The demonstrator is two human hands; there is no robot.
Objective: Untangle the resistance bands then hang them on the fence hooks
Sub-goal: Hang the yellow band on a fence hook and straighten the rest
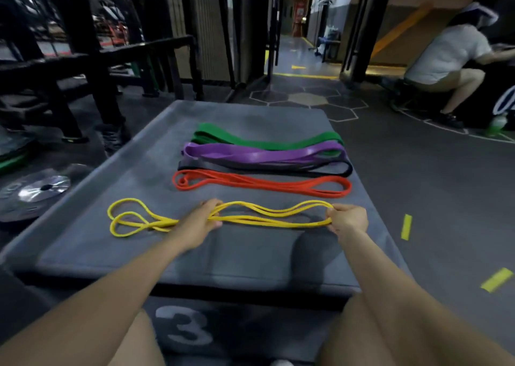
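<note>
Near the front edge of the grey mat (83, 243), the yellow bands (267, 212) are gripped by the left hand (202, 219) mid-length and pinched at the right end by the right hand (348, 218). Bare mat is left on the left side.

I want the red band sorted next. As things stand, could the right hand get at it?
Probably yes, once freed. The red band lies open on the grey pad, just beyond the yellow band, nothing over it. But the right hand is pinching the yellow band's end.
</note>
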